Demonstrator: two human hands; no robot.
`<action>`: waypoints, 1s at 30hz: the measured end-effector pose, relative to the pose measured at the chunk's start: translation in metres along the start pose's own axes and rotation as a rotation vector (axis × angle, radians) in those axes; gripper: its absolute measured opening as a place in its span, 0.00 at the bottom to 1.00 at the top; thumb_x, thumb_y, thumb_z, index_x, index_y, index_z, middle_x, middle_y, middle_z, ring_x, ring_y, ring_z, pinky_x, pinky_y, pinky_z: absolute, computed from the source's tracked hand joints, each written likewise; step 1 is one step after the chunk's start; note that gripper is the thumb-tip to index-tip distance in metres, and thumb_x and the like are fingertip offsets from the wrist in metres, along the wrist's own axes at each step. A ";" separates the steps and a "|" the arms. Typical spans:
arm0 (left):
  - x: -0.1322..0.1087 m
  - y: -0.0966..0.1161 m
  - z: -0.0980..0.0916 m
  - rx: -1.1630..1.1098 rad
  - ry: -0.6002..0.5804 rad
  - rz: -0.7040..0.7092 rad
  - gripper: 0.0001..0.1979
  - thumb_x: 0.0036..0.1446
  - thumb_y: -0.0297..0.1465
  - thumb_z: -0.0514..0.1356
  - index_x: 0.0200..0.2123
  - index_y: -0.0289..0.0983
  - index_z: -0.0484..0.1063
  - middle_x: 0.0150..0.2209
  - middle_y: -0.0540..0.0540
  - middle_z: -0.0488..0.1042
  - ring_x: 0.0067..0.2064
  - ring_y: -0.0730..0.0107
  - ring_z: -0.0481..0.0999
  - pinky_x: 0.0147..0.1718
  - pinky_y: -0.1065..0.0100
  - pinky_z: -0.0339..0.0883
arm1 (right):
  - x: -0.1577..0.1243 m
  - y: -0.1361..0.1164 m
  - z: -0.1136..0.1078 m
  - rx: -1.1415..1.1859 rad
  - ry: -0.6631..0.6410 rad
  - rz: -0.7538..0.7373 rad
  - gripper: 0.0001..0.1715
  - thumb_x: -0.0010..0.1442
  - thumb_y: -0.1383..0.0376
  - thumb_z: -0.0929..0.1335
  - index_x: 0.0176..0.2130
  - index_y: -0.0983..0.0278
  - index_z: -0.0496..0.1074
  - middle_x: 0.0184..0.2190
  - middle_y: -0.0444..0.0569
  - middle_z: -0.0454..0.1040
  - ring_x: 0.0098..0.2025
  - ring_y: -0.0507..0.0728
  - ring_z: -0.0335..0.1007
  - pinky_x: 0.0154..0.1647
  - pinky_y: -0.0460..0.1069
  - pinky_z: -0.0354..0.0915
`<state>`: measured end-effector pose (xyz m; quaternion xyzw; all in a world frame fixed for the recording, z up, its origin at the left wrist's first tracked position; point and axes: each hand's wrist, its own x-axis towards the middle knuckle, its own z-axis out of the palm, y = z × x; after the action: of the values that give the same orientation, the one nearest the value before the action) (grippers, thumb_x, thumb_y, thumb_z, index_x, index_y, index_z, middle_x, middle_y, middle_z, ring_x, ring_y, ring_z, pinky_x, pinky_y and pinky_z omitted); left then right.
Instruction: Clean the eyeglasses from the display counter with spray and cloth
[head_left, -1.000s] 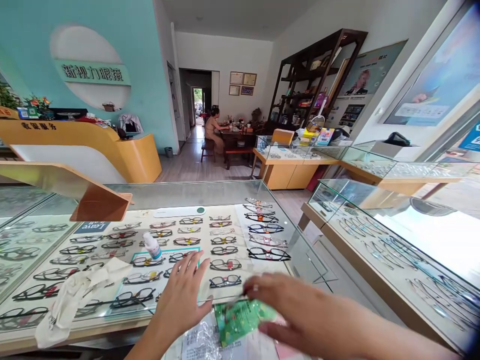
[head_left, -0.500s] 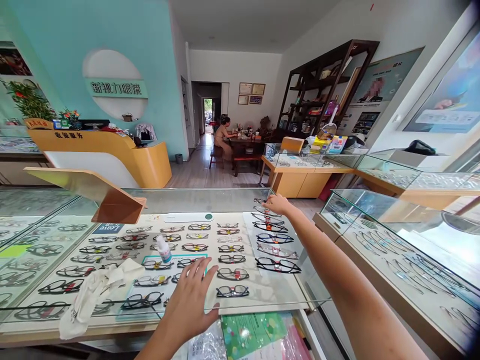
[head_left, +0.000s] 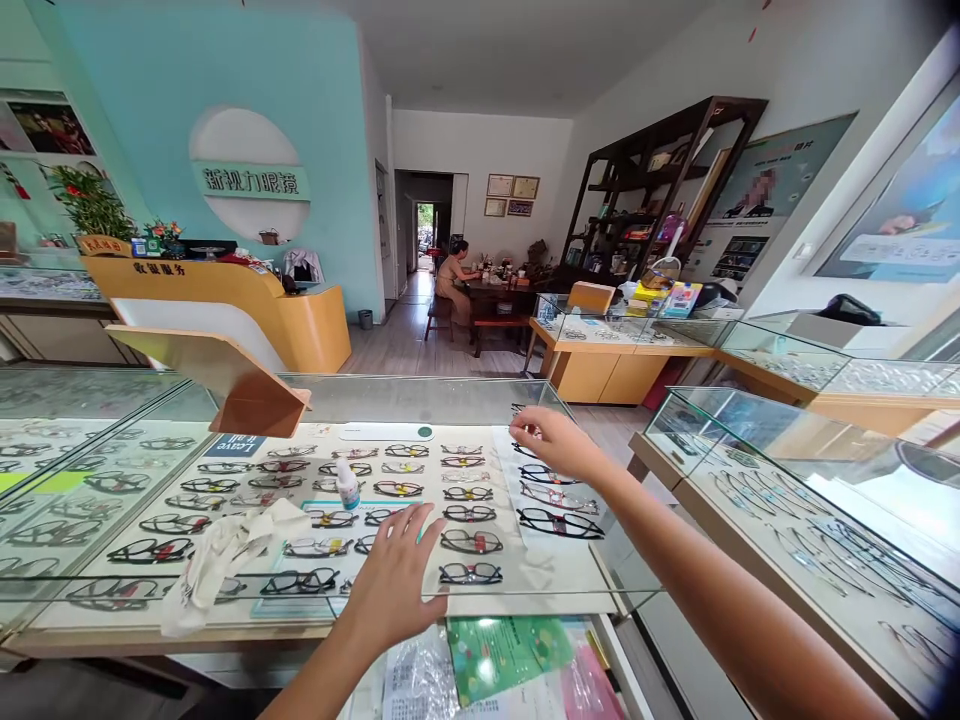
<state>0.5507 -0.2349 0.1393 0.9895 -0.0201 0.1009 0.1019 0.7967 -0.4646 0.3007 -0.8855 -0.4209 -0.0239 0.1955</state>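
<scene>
My left hand (head_left: pixel 397 575) is spread with its fingers apart over the front of the glass display case (head_left: pixel 532 598), holding nothing. Rows of eyeglasses (head_left: pixel 470 573) lie inside the case beneath and beside it. My right hand (head_left: pixel 559 440) reaches to the far right part of the case, fingers curled in towards the thumb. It hides part of the right-hand column of eyeglasses (head_left: pixel 559 523); what its fingers hold, if anything, I cannot make out. A small white bottle (head_left: pixel 348 485) and a crumpled pale cloth (head_left: pixel 225 560) are left of my left hand.
Below the case's front edge an open drawer holds a green printed packet (head_left: pixel 506 655) and plastic bags. A brown board stand (head_left: pixel 247 385) is on the left. Another glass case (head_left: pixel 780 500) stands to the right. Farther back, a person (head_left: pixel 454 280) sits at a dark table.
My right hand has come a little nearer along the right-hand column, its fingers now curled. My left hand keeps about the same place. The view has shifted slightly left.
</scene>
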 end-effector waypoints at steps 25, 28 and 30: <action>-0.001 0.001 -0.013 -0.069 0.017 0.057 0.39 0.61 0.44 0.69 0.72 0.38 0.69 0.78 0.34 0.63 0.78 0.39 0.60 0.75 0.38 0.57 | -0.058 -0.001 0.250 -0.199 -0.421 0.048 0.16 0.64 0.53 0.77 0.46 0.60 0.87 0.64 0.56 0.80 0.68 0.69 0.68 0.66 0.59 0.62; 0.000 0.001 -0.011 -0.061 0.037 0.060 0.39 0.60 0.45 0.69 0.71 0.39 0.70 0.77 0.34 0.64 0.77 0.39 0.61 0.73 0.38 0.58 | -0.054 -0.001 0.257 -0.225 -0.437 0.011 0.13 0.65 0.55 0.76 0.43 0.61 0.87 0.54 0.55 0.85 0.62 0.67 0.72 0.63 0.57 0.62; 0.000 0.001 -0.010 -0.055 0.043 0.059 0.39 0.60 0.45 0.69 0.71 0.39 0.69 0.76 0.35 0.64 0.77 0.40 0.61 0.73 0.38 0.58 | -0.054 -0.004 0.260 -0.252 -0.442 -0.015 0.13 0.66 0.57 0.75 0.42 0.63 0.87 0.50 0.57 0.85 0.60 0.68 0.73 0.62 0.57 0.62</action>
<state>0.5490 -0.2334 0.1491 0.9829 -0.0496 0.1244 0.1265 0.7274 -0.4071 0.0511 -0.8835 -0.4536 0.1164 -0.0132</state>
